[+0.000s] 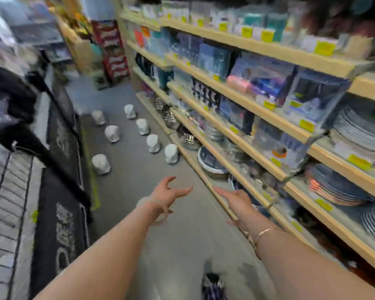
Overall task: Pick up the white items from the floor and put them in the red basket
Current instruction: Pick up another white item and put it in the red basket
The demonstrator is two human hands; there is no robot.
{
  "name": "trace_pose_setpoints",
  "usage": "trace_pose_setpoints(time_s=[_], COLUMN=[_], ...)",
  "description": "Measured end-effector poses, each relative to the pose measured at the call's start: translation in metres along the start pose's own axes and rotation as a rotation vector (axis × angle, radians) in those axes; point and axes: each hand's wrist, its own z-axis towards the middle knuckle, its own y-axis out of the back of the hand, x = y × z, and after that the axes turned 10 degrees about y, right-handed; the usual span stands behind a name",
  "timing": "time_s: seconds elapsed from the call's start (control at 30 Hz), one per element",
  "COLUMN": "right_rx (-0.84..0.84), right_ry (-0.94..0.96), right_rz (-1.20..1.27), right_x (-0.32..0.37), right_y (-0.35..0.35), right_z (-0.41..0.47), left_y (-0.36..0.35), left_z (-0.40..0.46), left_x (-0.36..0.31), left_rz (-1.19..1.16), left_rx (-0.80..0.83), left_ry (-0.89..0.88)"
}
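Observation:
Several white wrapped items stand on the grey aisle floor ahead of me, in two loose rows; the nearest are one at the left (101, 164) and one by the shelf base (171, 153). Both my arms reach forward over the floor. My left hand (167, 195) is held out with fingers spread and loosely bent, holding nothing. My right hand (236, 199) is stretched flat, fingers straight, also holding nothing. Both hands are well short of the white items. No red basket is in view. The picture is blurred by motion.
Wooden shelves (243, 167) with plates, bowls and boxed goods line the right side of the aisle. Dark printed rugs and mats (63, 135) hang or stand along the left. Red stacked boxes (113, 53) close the far end. A shoe (213, 286) shows at the bottom.

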Motion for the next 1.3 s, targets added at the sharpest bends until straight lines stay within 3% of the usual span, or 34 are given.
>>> trace_pose_setpoints(time_s=[0.17,0.63,1.0,1.3], right_rx=[0.193,0.296,0.174,0.043], right_ry=[-0.041,0.005,-0.131,-0.251], right_rz=[-0.098,-0.197,-0.015,0.074], right_x=[0.036,0.181,0.249,0.286], right_y=[-0.091,-0.298,-0.445,-0.465], right_z=[0.069,0.257,0.368,0.494], left_y=[0.091,0.257,0.397,0.380], left_z=[0.062,0.256,0.420,0.564], left_x=[-0.008,-0.144,-0.256,-0.347], left_rz=[-0.081,-0.218,-0.017,0.209], left_rx=[-0.138,-0.181,-0.084,0.099], left_ry=[0.067,0.059,0.042,0.082])
